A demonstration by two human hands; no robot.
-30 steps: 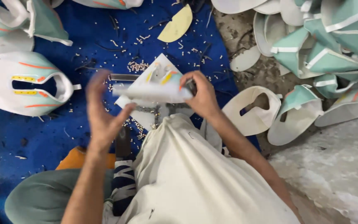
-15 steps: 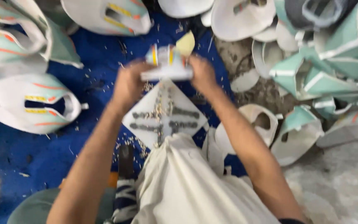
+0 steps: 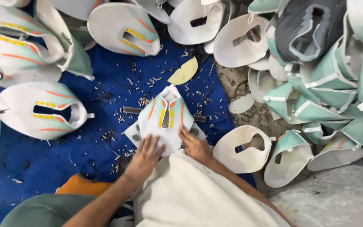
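A flat shoe upper [image 3: 166,118], white and mint with orange and yellow stripes, lies spread on a pale diamond-shaped board [image 3: 136,133] over a blue cloth [image 3: 85,147]. My left hand [image 3: 145,157] presses flat on its near left edge, fingers spread. On the near right edge rests my right hand [image 3: 195,145], fingers pressing down. A metal bar [image 3: 132,110] pokes out from under the upper on both sides.
Matching uppers lie at the left [image 3: 43,110] and top [image 3: 124,27]. White uppers [image 3: 242,148] and mint ones [image 3: 320,105] pile at the right, with one dark grey upper [image 3: 307,29]. A yellow half-disc [image 3: 184,71] and many small scraps dot the cloth.
Both hands held the upper folded in the air above the board; it now lies opened flat on the board, with both hands pressing its near edge.
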